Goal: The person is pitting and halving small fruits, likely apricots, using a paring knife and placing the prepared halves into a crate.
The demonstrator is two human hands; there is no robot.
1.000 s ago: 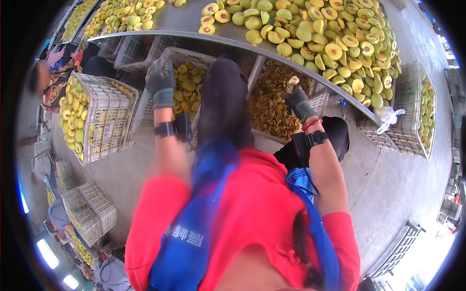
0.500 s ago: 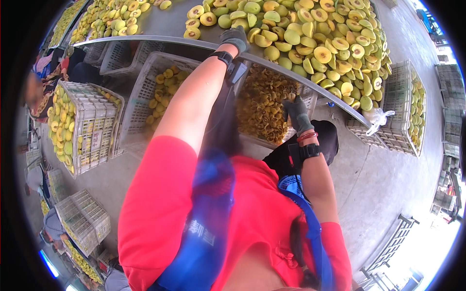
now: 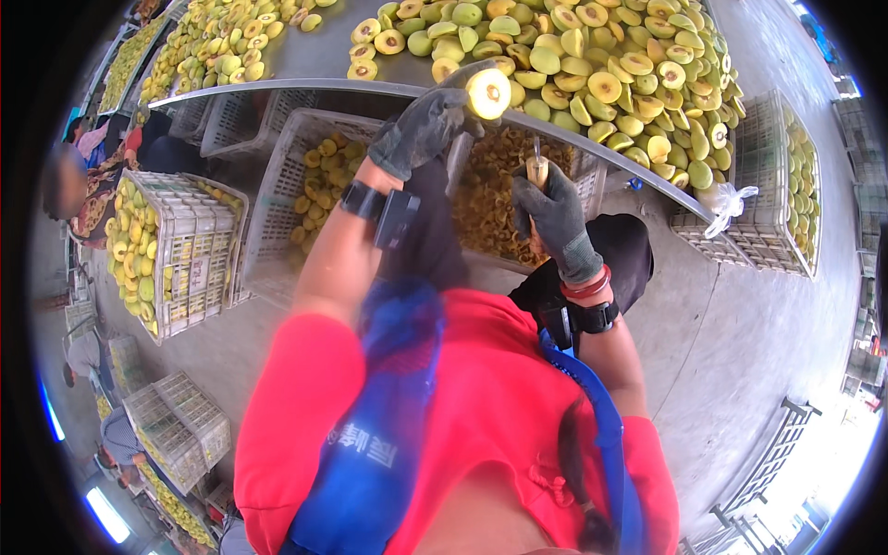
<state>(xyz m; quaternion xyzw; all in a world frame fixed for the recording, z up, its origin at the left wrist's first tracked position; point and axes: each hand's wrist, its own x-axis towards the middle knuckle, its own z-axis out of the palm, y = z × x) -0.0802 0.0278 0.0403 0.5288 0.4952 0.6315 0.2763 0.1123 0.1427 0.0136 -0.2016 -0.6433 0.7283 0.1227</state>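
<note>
Left hand (image 3: 424, 125), gloved, now back off the table top; half a second ago it reached among the fruit there. Its fingers pinch a halved yellow fruit (image 3: 488, 92), cut face toward camera, at the metal table's edge (image 3: 305, 85). Right hand (image 3: 552, 211), gloved, sits higher than before, fist closed on a wooden-handled knife (image 3: 536, 166); the blade is thin and hard to make out. Crate of peelings (image 3: 499, 199) below is partly hidden by both hands.
</note>
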